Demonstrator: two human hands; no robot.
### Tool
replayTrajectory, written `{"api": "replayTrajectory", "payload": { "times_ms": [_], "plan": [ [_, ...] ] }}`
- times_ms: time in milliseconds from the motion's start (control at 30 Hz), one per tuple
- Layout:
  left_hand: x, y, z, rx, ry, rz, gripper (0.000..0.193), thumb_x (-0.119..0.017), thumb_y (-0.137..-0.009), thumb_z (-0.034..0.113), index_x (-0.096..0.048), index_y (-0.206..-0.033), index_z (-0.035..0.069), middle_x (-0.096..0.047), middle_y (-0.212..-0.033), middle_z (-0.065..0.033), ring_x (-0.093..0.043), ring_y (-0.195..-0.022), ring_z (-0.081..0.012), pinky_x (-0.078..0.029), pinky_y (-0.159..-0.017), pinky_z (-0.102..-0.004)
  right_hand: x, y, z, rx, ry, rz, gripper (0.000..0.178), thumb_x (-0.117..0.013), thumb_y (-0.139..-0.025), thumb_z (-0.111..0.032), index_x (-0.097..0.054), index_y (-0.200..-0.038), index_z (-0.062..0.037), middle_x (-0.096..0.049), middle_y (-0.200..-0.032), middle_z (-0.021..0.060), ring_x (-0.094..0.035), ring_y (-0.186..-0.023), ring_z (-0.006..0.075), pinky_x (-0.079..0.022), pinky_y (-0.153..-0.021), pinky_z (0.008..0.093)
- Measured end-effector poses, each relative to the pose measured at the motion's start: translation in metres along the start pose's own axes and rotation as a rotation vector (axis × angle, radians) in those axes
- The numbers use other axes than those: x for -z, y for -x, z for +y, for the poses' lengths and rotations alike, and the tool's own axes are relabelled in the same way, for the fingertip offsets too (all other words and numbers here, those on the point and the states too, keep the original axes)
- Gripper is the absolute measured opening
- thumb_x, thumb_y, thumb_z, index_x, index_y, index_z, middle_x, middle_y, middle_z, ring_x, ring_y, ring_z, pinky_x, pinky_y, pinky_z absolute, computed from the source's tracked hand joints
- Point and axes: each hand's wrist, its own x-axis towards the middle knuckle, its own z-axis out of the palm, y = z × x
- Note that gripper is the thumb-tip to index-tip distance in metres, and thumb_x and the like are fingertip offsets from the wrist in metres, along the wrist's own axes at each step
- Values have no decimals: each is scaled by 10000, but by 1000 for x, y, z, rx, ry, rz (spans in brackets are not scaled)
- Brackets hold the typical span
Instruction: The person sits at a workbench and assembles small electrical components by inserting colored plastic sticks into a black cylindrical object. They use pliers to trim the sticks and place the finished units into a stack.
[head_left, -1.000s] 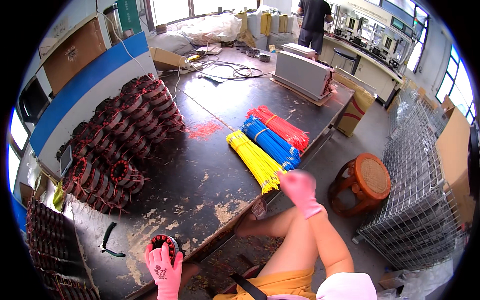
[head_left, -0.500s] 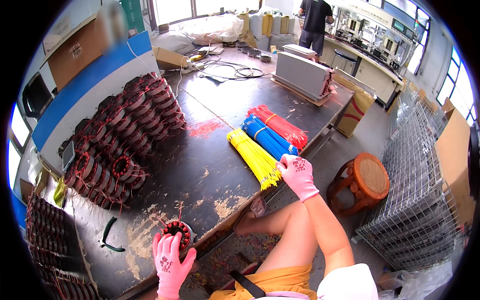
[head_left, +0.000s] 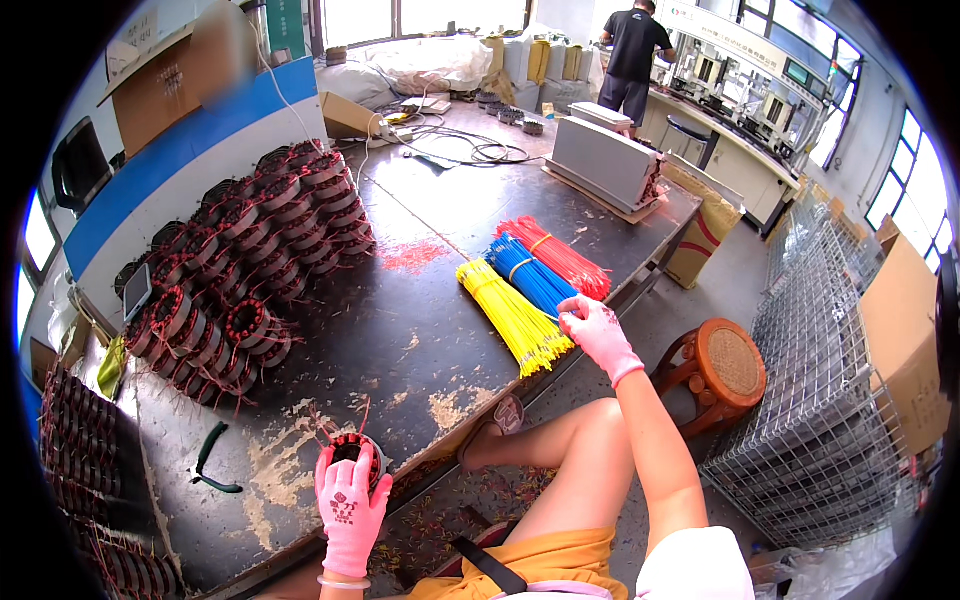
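My left hand [head_left: 349, 515], in a pink glove, grips a ring-shaped motor stator [head_left: 372, 455] near the table's front edge. Its fingers lie over the ring and the thumb is at the right side; red leads stick up from it. My right hand [head_left: 604, 338], also gloved in pink, is pinched at the near end of a bundle of blue wires [head_left: 540, 277]. What lies between its fingertips is too small to make out. To the left of the blue bundle is a bundle of yellow wires [head_left: 508, 315], to the right a bundle of red wires [head_left: 560, 258].
Many wound stators [head_left: 265, 225] are stacked at the left, by a blue and white panel. Dark-handled pliers [head_left: 208, 458] lie on the worn table [head_left: 330, 350]. A grey box [head_left: 605, 165] stands far right. Beyond the table are a wooden stool [head_left: 722, 372], a wire cage [head_left: 810, 390] and a person [head_left: 630, 60].
My right hand has shifted slightly right and down, still pinched by the wire ends. My left hand stays on the stator, its fingers now closer together. The view has moved a little.
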Motion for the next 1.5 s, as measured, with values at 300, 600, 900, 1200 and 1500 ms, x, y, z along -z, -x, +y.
{"api": "replayTrajectory", "payload": {
  "times_ms": [300, 600, 900, 1200, 1500],
  "plan": [
    [-6, 3, 4, 42, 46, 32, 567, -794, -789, 148, -612, -1320, 75, -644, -1105, -117, -587, -1136, -346, -385, -1164, -546, -1, 8, -9, 94, 549, 88, 225, -699, -891, -340, -738, -931, -122, -761, -946, 113, -721, -937, 295, -539, -826, 411],
    [27, 19, -18, 74, 140, 43, 429, -809, -770, 122, -652, -1167, 83, -689, -1072, -95, -643, -1071, -311, -402, -1152, -536, 8, 77, -26, 99, 139, 199, 125, -725, -895, -176, -705, -891, -52, -665, -655, 57, -656, -605, 132, -499, -599, 316],
    [20, 23, -21, 80, 92, -12, 492, -829, -778, 201, -655, -1225, 90, -641, -1003, -84, -632, -1014, -297, -425, -1143, -533, -51, 140, -62, -117, -736, -239, 131, -664, -991, -90, -705, -1072, 4, -724, -918, 39, -645, -765, 68, -491, -621, 212],
    [77, -15, 8, -198, -230, 193, 402, -808, -791, 240, -687, -1164, 148, -631, -1180, -31, -619, -1167, -261, -473, -1077, -544, -139, 172, -140, 517, -368, -666, 152, -675, -954, -27, -713, -1096, 13, -717, -815, 86, -674, -741, 108, -550, -706, 268],
    [29, -20, -20, 228, 266, 29, 252, -699, -846, 52, -701, -1089, 120, -630, -992, -97, -677, -838, -319, -553, -688, -410, -173, 153, -96, 886, 340, -342, 288, -759, -857, -310, -693, -1077, -136, -671, -931, 44, -660, -905, 250, -520, -772, 408]
  ]
}}
